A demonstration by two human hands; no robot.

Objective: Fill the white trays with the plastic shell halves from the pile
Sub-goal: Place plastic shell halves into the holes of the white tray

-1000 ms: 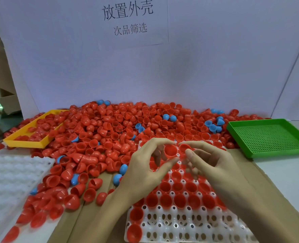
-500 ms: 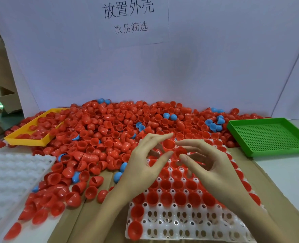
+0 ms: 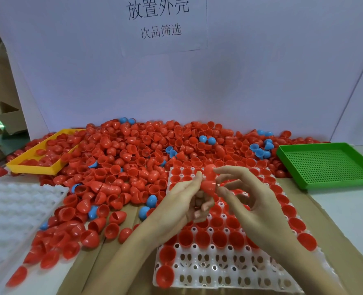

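both hands meet above the far half of the white tray [image 3: 208, 271]. the left hand [image 3: 182, 207] grips red shells [image 3: 208, 184] in curled fingers; the right hand [image 3: 255, 203] pinches at the same shells, its fingers narrow. the pile [image 3: 133, 158] lies on the desk behind and left of the tray.

Between the two grips the red shells [image 3: 208, 177] blur together, their count unclear; the left grip [image 3: 183, 206] hides its own curled fingertips and the tray cells beneath; the right grip [image 3: 254, 206] covers more of the white tray [image 3: 216, 271]; left of both grips, a second white tray [image 3: 16, 209] runs off the picture's edge.
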